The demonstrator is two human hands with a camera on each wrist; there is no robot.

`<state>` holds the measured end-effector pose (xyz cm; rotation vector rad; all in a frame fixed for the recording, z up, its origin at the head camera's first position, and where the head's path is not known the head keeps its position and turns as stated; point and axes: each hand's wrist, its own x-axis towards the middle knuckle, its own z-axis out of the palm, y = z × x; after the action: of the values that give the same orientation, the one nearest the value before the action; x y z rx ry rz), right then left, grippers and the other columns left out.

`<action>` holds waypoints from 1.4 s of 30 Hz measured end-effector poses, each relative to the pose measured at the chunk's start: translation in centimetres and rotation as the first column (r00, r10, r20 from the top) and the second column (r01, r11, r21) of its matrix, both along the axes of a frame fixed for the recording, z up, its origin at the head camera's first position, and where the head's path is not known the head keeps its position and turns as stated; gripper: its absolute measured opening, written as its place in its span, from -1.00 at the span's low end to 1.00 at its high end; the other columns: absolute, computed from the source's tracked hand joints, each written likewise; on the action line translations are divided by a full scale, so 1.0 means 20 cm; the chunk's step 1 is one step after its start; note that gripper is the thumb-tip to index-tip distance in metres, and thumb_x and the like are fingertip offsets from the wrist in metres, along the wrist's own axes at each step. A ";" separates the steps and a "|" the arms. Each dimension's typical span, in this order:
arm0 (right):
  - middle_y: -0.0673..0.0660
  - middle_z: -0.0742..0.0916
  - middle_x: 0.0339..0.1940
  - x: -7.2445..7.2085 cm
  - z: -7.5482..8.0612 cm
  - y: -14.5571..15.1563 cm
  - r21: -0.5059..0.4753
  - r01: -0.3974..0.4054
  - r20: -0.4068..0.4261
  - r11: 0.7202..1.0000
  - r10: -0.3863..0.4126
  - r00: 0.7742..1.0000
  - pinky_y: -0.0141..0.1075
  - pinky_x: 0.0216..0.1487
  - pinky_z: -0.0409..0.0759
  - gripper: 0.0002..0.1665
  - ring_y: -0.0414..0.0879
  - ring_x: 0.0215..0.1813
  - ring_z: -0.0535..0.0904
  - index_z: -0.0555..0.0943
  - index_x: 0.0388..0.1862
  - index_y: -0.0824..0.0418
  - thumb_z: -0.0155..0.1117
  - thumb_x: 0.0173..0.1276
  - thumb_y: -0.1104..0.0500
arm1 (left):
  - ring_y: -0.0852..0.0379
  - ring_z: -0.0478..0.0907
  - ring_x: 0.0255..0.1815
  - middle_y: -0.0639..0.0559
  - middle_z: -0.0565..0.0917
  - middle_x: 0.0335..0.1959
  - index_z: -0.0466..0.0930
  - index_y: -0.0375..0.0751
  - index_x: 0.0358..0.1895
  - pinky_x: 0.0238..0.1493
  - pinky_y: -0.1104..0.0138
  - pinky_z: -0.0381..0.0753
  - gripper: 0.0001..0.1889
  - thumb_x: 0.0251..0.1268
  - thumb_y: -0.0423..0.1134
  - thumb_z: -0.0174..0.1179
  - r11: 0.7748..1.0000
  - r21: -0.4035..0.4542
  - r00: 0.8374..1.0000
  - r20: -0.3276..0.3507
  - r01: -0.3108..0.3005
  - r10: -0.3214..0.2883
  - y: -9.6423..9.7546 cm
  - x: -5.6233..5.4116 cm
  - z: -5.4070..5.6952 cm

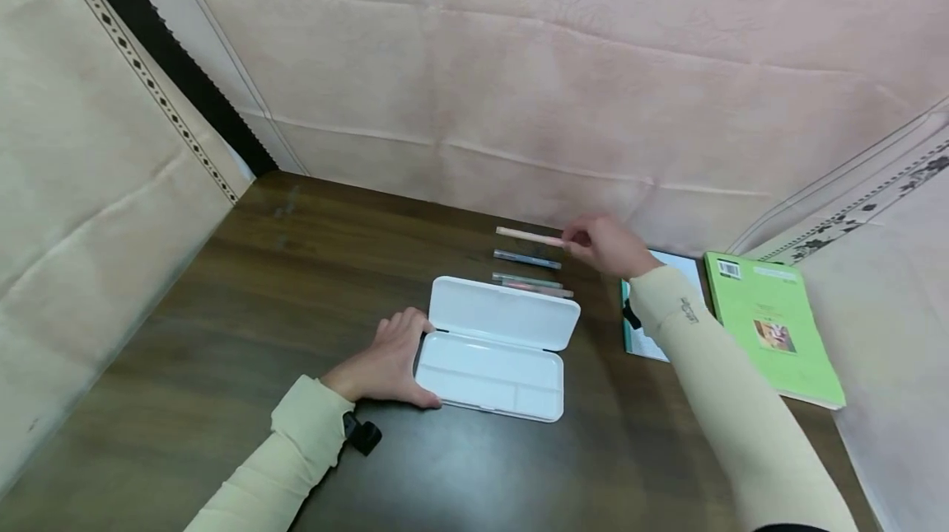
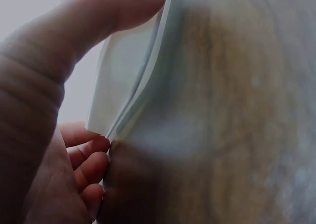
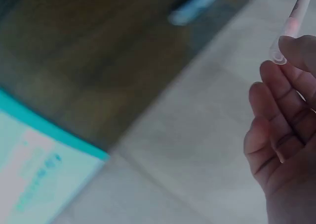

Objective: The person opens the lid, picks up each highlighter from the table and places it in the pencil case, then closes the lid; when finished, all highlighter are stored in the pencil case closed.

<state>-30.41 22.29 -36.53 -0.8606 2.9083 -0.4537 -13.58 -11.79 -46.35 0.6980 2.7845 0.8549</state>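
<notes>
A white pencil case (image 1: 493, 375) lies with its lid (image 1: 504, 314) swung back, its shallow compartments facing up. My left hand (image 1: 389, 359) grips the case at its left end, thumb at the near corner and fingers at the far side. In the left wrist view the thumb (image 2: 113, 9) presses along the case's edge. Beyond the lid, my right hand (image 1: 604, 244) pinches the right end of a pale pink pen (image 1: 526, 235) between thumb and fingertips. Between that pen and the lid lie a blue pen (image 1: 527, 259), a greenish pen (image 1: 525, 278) and a pinkish pen (image 1: 539, 290).
On the right a light blue booklet (image 1: 648, 344) lies partly under my right forearm. Beside it is a green book (image 1: 771, 326) with a barcode. Pale cloth (image 1: 474, 87) hangs behind the dark wooden table (image 1: 282, 310) and along its sides.
</notes>
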 end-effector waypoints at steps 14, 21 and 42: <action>-0.04 0.67 -0.38 0.60 0.14 0.00 -0.007 -0.118 -0.211 0.993 0.114 0.971 -0.29 -0.30 0.52 -0.91 -0.21 -0.38 0.51 0.69 -0.24 0.11 0.37 0.27 0.16 | 0.08 0.22 -0.09 -0.02 0.34 -0.02 0.26 -0.20 0.12 -0.06 0.19 0.15 -0.02 -0.35 0.29 0.53 1.000 0.011 1.000 0.012 0.003 -0.003 0.00 -0.01 -0.02; -0.05 0.70 -0.39 0.75 -0.04 -0.06 0.076 -0.106 -0.170 0.991 0.117 0.978 -0.39 -0.40 0.50 -0.86 -0.28 -0.47 0.44 0.69 -0.27 0.08 0.44 0.21 0.12 | 0.06 0.22 -0.07 -0.04 0.35 -0.01 0.27 -0.21 0.11 -0.05 0.16 0.14 -0.03 -0.35 0.28 0.54 1.000 0.011 1.000 0.007 -0.005 0.005 -0.01 -0.02 -0.02; -0.08 0.62 -0.55 0.77 -0.25 -0.12 0.109 0.020 0.020 0.994 -0.022 1.000 -0.42 -0.53 0.38 -0.84 -0.24 -0.57 0.37 0.64 -0.21 0.10 0.38 0.27 0.10 | 0.05 0.21 -0.06 -0.05 0.33 0.02 0.26 -0.21 0.14 -0.02 0.17 0.14 -0.02 -0.31 0.28 0.51 1.000 -0.009 0.999 0.032 0.001 0.000 -0.01 -0.01 0.00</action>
<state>-14.93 19.96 -41.46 -0.8066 2.8943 -0.3005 -13.83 -11.90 -46.45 0.6774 2.7581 0.8448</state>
